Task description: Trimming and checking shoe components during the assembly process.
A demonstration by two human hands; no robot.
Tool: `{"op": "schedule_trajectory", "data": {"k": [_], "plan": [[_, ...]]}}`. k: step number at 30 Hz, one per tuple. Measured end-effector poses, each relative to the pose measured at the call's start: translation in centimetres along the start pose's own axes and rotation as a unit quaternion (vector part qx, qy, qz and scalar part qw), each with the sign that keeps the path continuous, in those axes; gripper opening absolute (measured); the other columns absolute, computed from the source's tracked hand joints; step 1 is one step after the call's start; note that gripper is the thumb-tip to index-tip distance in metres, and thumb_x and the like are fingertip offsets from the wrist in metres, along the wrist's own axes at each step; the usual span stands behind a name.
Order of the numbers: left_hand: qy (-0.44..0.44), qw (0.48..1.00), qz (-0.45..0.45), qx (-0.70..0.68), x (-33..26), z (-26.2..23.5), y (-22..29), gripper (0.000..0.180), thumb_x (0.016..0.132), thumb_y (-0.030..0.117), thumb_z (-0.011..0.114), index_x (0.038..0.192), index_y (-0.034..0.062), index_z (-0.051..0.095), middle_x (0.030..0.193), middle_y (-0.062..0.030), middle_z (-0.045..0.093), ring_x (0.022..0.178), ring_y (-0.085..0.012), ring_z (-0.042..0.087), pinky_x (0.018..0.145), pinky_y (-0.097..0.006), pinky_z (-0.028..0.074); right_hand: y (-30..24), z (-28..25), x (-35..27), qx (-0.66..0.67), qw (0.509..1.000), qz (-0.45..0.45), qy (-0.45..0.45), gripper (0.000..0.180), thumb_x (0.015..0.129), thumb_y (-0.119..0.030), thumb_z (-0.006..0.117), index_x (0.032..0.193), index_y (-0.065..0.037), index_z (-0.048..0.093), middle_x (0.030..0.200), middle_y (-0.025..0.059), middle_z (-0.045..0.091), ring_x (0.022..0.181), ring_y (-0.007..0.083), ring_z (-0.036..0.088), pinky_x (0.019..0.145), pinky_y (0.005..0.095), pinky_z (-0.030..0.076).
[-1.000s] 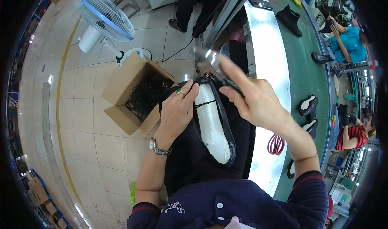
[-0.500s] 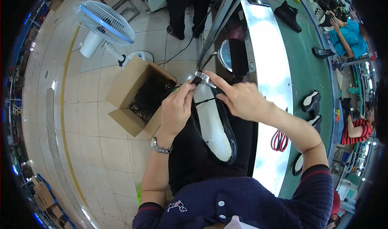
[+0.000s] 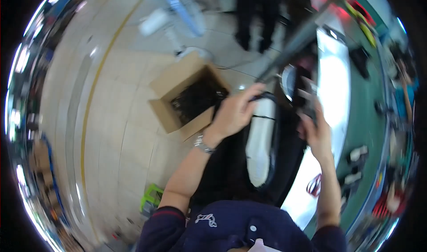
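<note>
Blurred throughout; fine detail not legible.

Left hand (image 3: pixel 233 112) at centre, fingers curled and closed on the top rim of a white shoe piece with black edging (image 3: pixel 260 141). Piece upright-elongated, running from centre down toward 6 o'clock, resting over a dark lap area. Metal wristwatch (image 3: pixel 202 144) on the left wrist.

Right hand (image 3: pixel 316 132) at 3 o'clock of the left hand, just beside the shoe piece, apart from it. Fingers raised around a dark small object (image 3: pixel 307 107); grip state cannot be told through blur.

Worktop: shiny metal strip (image 3: pixel 331 92) running from 1 o'clock down toward 5 o'clock, strongly reflective. Green worktop surface (image 3: pixel 371 123) beyond it at 3 o'clock, carrying several small dark pieces (image 3: pixel 356 154). Red-and-white looped item (image 3: pixel 315 185) on the metal strip at 4 o'clock. Dark slanted bar (image 3: pixel 293 47) crossing at 1 o'clock above the hands.

Floor: pale tiles (image 3: pixel 129 118) filling the left half, yellow line (image 3: pixel 95 87) curving from 11 o'clock toward 8 o'clock. Open cardboard box (image 3: pixel 178 81) on the floor at 10 o'clock of the left hand, filled with dark material. White pedestal fan (image 3: pixel 173 12) at 12 o'clock, behind the box. Green object (image 3: pixel 151 198) on the floor at 7 o'clock. Legs of another person (image 3: pixel 253 16) standing at 12 o'clock. Another worker's arm (image 3: pixel 404 96) at the far 3 o'clock rim.
</note>
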State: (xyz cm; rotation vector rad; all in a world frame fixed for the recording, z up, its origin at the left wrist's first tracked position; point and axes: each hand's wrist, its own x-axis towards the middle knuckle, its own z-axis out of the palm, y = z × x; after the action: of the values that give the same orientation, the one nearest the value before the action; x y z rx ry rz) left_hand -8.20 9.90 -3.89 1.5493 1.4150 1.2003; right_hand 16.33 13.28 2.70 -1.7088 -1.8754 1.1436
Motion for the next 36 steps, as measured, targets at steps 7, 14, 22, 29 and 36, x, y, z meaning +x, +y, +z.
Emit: {"op": "schedule_trajectory", "data": {"k": [7,14,22,29,36], "plan": [[-0.087,0.992,0.079,0.037,1.8,2.3,-0.4,0.033,0.091,0.014,0.053,0.120,0.0013,0.061,0.122,-0.0175,0.062,0.109,-0.0342,0.059,0.093,-0.040,0.046,21.8,-3.8,-4.3,-0.234,0.938,0.067,0.246,0.063,0.095,-0.027,0.057,0.150,-0.017,0.027,0.121,0.0278,0.060,0.099,0.0414,0.063,0.081,0.0491,0.047],[-0.109,0.986,0.123,-0.031,2.6,0.7,-0.1,0.026,0.090,0.018,0.060,0.112,0.0038,0.064,0.111,-0.0135,0.067,0.098,-0.0288,0.065,0.087,-0.034,0.049,23.9,-3.7,-13.8,-0.272,0.921,0.079,0.269,0.050,0.090,-0.021,0.063,0.137,-0.008,0.048,0.112,0.0210,0.054,0.102,0.0351,0.057,0.088,0.0408,0.046],[-0.123,0.990,0.004,-0.069,2.3,0.1,0.3,0.031,0.092,0.016,0.063,0.120,0.0036,0.061,0.112,-0.0089,0.067,0.099,-0.0171,0.063,0.088,-0.029,0.048,24.0,-1.3,-21.2,-0.217,0.901,0.228,0.300,0.042,0.082,-0.022,0.072,0.114,0.002,0.056,0.085,0.0149,0.066,0.075,0.0280,0.064,0.071,0.0370,0.050],[0.154,0.985,-0.042,-0.069,-3.0,3.0,2.6,0.040,0.088,0.017,0.069,0.125,0.0038,0.059,0.123,-0.0113,0.060,0.108,-0.0226,0.059,0.089,-0.034,0.049,14.9,-3.2,-19.7,0.408,0.853,0.240,0.219,0.052,0.079,-0.014,0.073,0.123,0.002,0.050,0.085,0.0015,0.055,0.069,0.0107,0.057,0.058,0.0211,0.045],[0.156,0.956,0.110,0.224,-4.5,3.6,3.3,0.012,0.081,0.014,0.072,0.087,0.0047,0.065,0.101,-0.0107,0.054,0.092,-0.0293,0.051,0.079,-0.038,0.044,3.7,-1.3,-14.5,0.391,0.856,0.156,-0.301,0.087,0.072,-0.063,0.074,0.127,-0.002,0.048,0.077,-0.0038,0.045,0.063,0.0054,0.047,0.056,0.0195,0.040]]}}
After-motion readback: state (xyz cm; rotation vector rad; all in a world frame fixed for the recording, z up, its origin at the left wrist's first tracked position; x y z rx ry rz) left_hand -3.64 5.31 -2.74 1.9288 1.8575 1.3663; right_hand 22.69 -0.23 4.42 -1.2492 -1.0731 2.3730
